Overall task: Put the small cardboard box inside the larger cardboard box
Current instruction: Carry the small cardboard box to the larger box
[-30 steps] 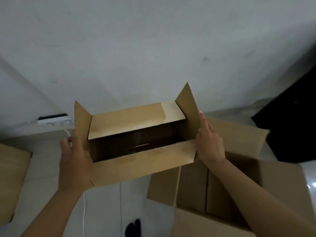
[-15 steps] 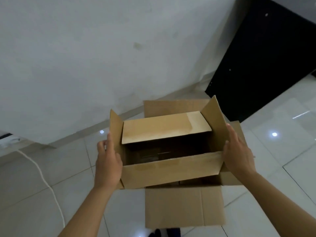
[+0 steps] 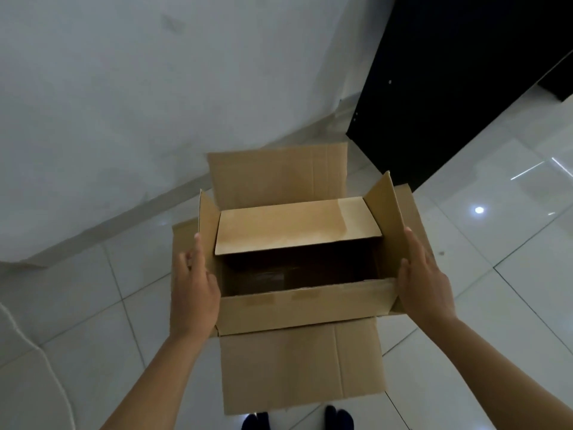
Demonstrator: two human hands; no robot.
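Note:
I hold the small cardboard box [image 3: 297, 305] by its two short ends, its flaps open and its dark inside showing. My left hand [image 3: 193, 290] presses flat on its left end, my right hand [image 3: 424, 287] on its right end. The small box hangs directly over the larger cardboard box [image 3: 304, 364], which stands on the floor with its flaps spread out. Only the larger box's far flap [image 3: 276, 178], near flap and side edges show; its opening is hidden beneath the small box.
White glossy floor tiles [image 3: 511, 249] lie all around. A white wall [image 3: 155, 88] rises behind the boxes, and black furniture [image 3: 449, 72] stands at the back right. A white cable [image 3: 34, 346] runs along the floor at the left. My dark-socked feet [image 3: 297, 418] show at the bottom.
The small box has travelled to the right with both hands on it and now hangs centred over the larger box. The view has swung toward the black furniture.

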